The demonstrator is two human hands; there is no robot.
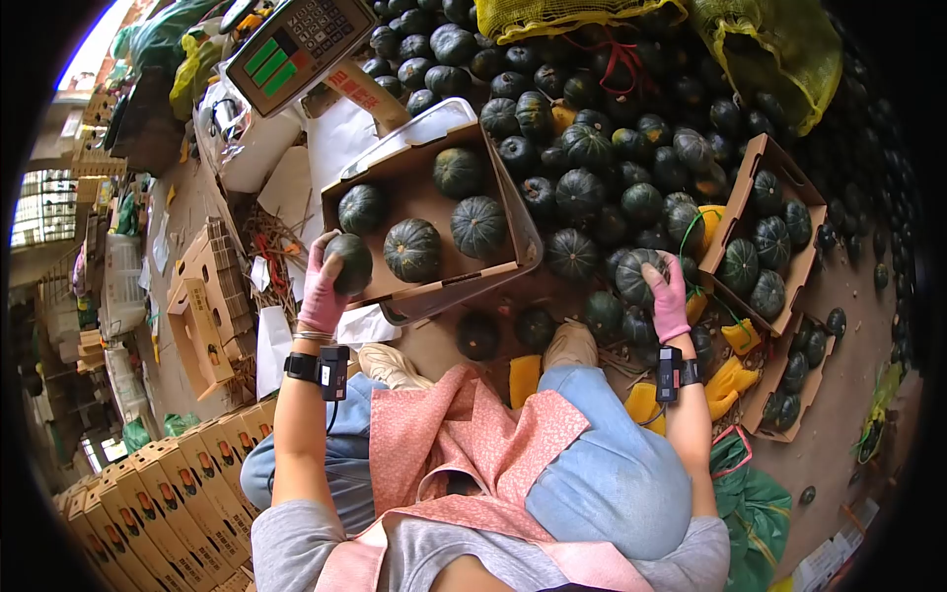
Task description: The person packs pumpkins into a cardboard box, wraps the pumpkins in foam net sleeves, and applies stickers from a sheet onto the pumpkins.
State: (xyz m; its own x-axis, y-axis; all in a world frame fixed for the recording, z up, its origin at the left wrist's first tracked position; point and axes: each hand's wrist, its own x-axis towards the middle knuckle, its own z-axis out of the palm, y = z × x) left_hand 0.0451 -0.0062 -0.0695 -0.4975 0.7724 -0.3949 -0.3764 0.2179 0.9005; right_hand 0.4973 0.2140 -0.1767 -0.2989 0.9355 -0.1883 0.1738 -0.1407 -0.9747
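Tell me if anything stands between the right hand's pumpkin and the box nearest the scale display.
Yes. Between the held pumpkin and the box lie another pumpkin and the tray rim; the box's right wall also stands in the way. Nothing visible hangs above.

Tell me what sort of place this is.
Probably a produce packing area: there is a large heap of dark green squashes, a digital scale and a row of printed cardboard boxes.
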